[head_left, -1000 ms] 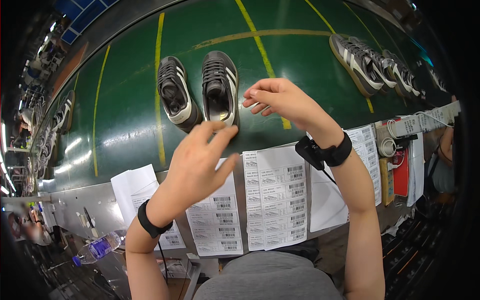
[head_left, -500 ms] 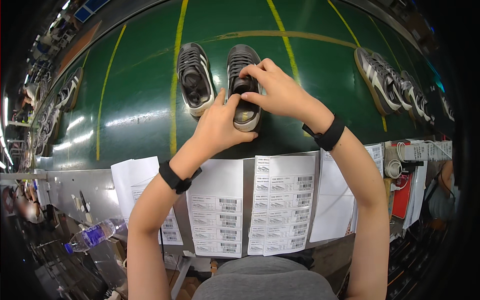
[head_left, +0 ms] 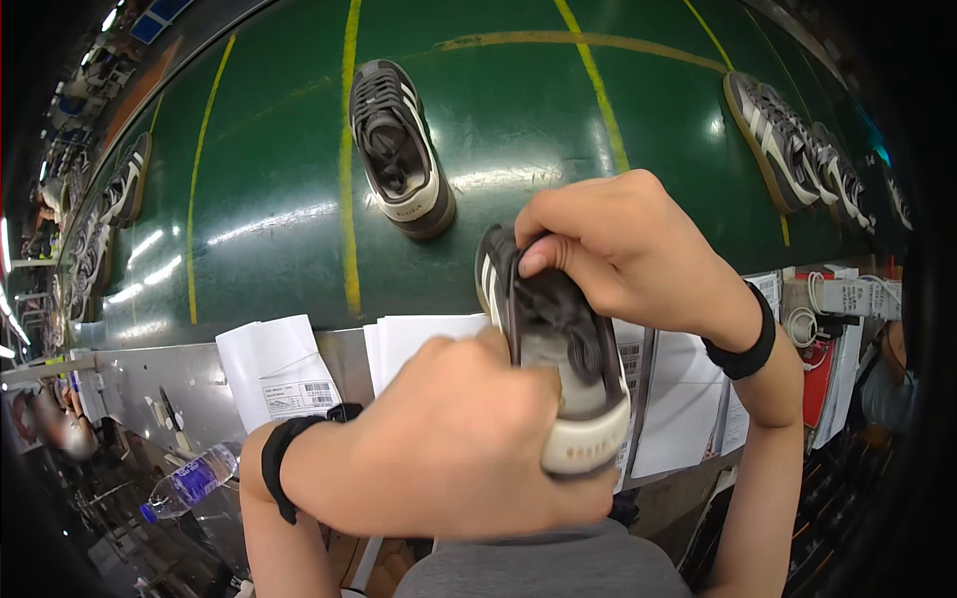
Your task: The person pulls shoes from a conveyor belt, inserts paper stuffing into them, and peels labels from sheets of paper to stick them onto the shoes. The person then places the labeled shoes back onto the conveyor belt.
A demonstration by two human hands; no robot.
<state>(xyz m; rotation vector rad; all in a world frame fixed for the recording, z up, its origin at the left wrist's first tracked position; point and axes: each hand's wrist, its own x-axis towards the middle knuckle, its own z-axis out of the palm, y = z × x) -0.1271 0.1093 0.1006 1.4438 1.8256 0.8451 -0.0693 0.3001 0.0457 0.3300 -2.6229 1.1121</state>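
I hold a dark sneaker with white stripes and a cream sole close to me, above the belt's near edge. My left hand cups its heel from below. My right hand grips the toe and laces from above. Its mate, a matching dark sneaker, lies on the green conveyor belt farther away, beside a yellow line.
Another pair of sneakers lies on the belt at the right, and more sneakers at the far left. White printed sheets hang along the belt's near edge. A plastic water bottle lies at lower left. A coiled cable hangs at right.
Both hands closed on the right-hand sneaker of the pair and lifted it off the belt toward me. The other sneaker stayed on the belt.
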